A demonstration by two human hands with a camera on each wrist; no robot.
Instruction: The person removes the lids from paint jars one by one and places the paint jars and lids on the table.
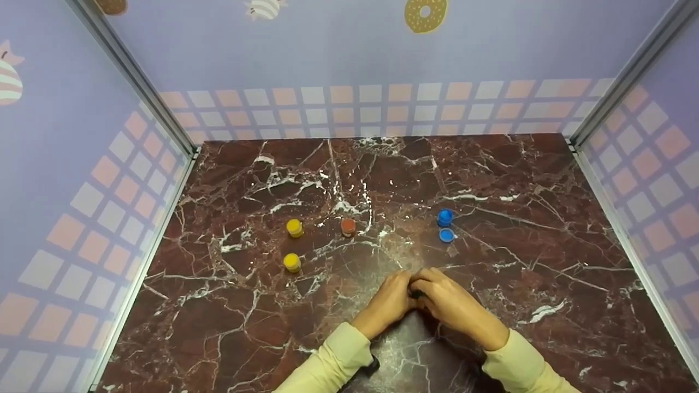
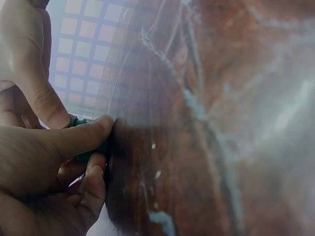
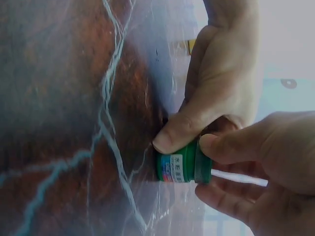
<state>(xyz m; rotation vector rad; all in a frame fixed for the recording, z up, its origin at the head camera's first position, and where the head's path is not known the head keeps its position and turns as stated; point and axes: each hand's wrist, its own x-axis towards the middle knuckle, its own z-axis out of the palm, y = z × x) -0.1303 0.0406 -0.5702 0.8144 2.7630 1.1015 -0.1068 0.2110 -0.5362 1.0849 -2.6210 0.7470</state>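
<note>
Both hands meet over a small green paint jar low at the tabletop, and its body carries a printed label. My left hand grips the jar's body, with the thumb along its side in the right wrist view. The fingers and thumb of my right hand pinch the jar's green lid. In the head view the hands hide most of the jar, leaving only a dark bit between them. The left wrist view shows a green strip of the jar between the fingers.
Beyond the hands stand two yellow jars on the left and an orange-brown jar near the middle. Farther right is a blue jar with a round blue lid beside it. Patterned panels enclose the marbled table.
</note>
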